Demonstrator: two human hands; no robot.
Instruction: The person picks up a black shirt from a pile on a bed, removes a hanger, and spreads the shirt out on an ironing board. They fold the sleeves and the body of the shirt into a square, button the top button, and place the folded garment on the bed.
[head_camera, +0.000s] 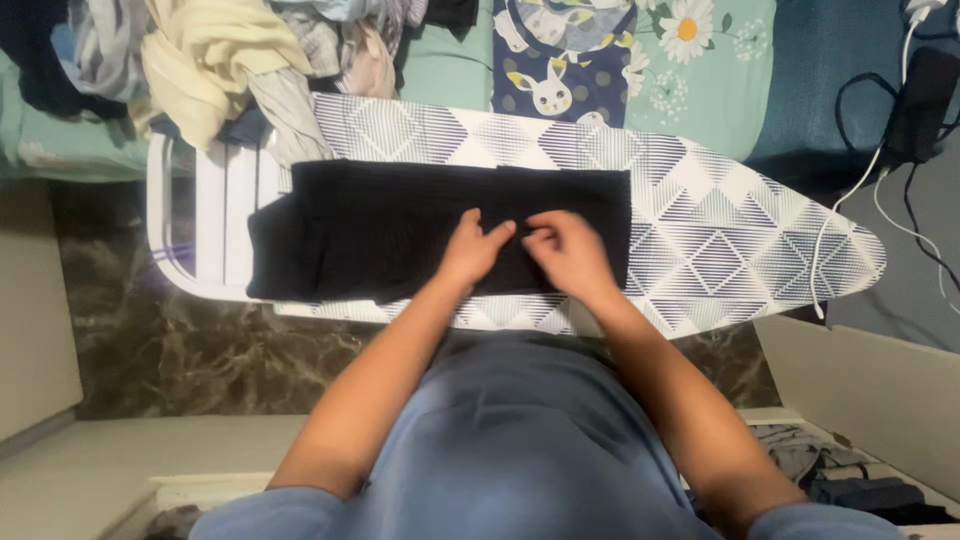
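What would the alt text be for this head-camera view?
Both hands, left hand and right hand, press on a folded black garment lying on a patterned ironing board. A pile of clothes lies beyond it.

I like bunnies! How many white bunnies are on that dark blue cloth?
1 whole white bunny shows on the dark blue cloth beyond the ironing board. White shapes above it may be more bunnies, cut off at the picture's top edge.
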